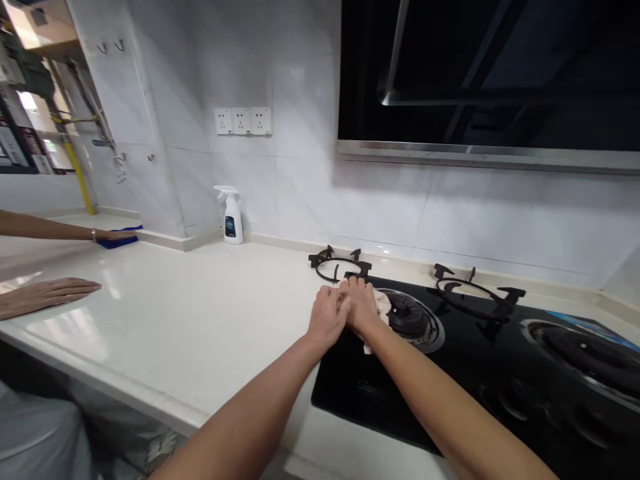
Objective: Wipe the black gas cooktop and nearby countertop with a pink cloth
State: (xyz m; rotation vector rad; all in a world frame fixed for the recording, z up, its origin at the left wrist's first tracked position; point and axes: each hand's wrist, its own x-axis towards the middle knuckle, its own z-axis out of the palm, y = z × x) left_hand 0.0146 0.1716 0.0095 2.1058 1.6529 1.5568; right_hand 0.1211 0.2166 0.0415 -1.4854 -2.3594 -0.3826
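My right hand [361,307] presses a pale cloth [382,308] onto the black glass hob [400,393] beside the left burner [413,317]. Its fingers are curled over the cloth. My left hand [327,320] rests against the right one at the hob's left edge, fingers bent and closed; whether it grips the cloth is hidden. A pan support [339,263] lies off its burner on the white counter [200,313] just behind my hands.
Another person's hands are at the left: one [50,293] flat on the counter, one [113,235] on a blue cloth [120,240]. A white spray bottle [232,217] stands by the wall. A second pan support [475,290], right burner [585,350] and extractor hood [490,80] are at the right.
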